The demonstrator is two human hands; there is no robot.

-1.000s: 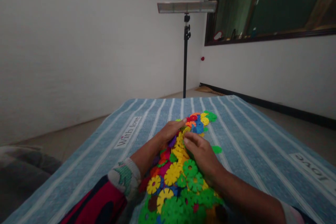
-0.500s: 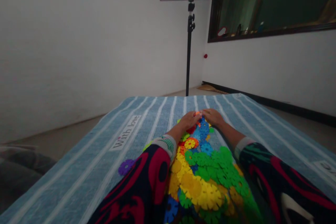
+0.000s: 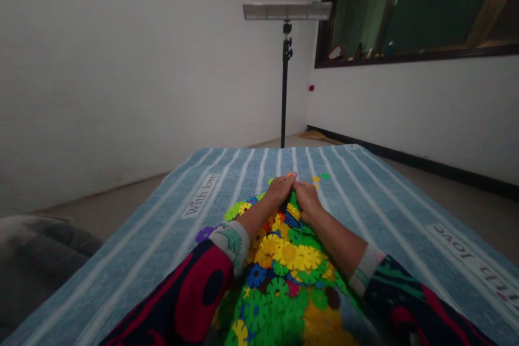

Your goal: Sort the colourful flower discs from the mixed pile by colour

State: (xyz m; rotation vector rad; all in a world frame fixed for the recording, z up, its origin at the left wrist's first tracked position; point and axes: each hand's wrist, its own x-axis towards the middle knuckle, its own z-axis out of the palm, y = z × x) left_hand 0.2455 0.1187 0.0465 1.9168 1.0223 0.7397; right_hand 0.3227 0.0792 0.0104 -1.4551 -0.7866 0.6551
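Observation:
A heap of colourful notched plastic discs, flower-shaped interlocking pieces point(image 3: 287, 253), stretches toward me in yellow, green, blue and red. My left hand point(image 3: 280, 189) lies at the heap's far left end, its fingers extended and angled inward. Meeting it at the fingertips, my right hand point(image 3: 307, 199) curves around the far right end. Both hands are cupped against the discs, and some pieces show between the palms. Neither seems to grip a single disc; some fingers are hidden. A purple disc point(image 3: 204, 234) lies beside my left sleeve.
A striped blue cloth point(image 3: 162, 238) covers the surface. Stray green point(image 3: 325, 176) and yellow discs point(image 3: 315, 179) lie beyond my right hand. Behind stands a black pole point(image 3: 284, 97) with a flat panel on top. Grey fabric point(image 3: 36, 259) is at the left.
Both hands have drawn back toward me, pulling the far discs into a denser heap. A few small discs are left behind on the cloth. The camera view has shifted slightly.

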